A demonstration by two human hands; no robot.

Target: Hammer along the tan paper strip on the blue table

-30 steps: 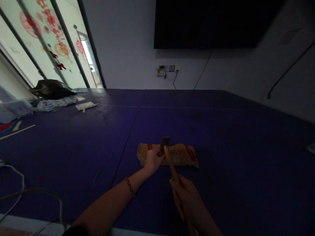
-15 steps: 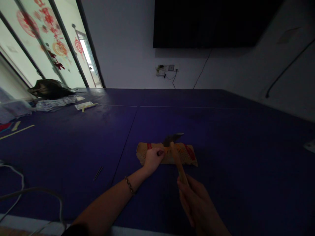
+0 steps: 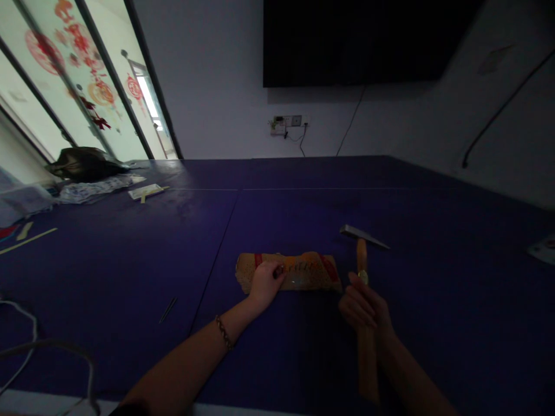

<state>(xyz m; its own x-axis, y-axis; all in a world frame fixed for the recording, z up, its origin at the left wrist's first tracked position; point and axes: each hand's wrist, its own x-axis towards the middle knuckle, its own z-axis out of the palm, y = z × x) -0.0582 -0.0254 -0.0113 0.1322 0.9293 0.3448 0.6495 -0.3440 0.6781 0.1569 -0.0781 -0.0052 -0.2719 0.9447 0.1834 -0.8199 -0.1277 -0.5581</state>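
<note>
Fingers of the right hand (image 3: 379,318) wrap a wooden-handled hammer (image 3: 362,254) right of the printed cardboard strip (image 3: 307,280) on the purple tabletop (image 3: 433,300), while the left hand's (image 3: 265,284) curl over the strip, whether pinching anything too dark to tell.

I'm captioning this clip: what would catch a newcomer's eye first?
Probably the hammer, held in the right hand at right of centre. Left of it, the left hand touches brown printed cardboard on the purple surface. Above, a large black screen hangs on the wall.
</note>
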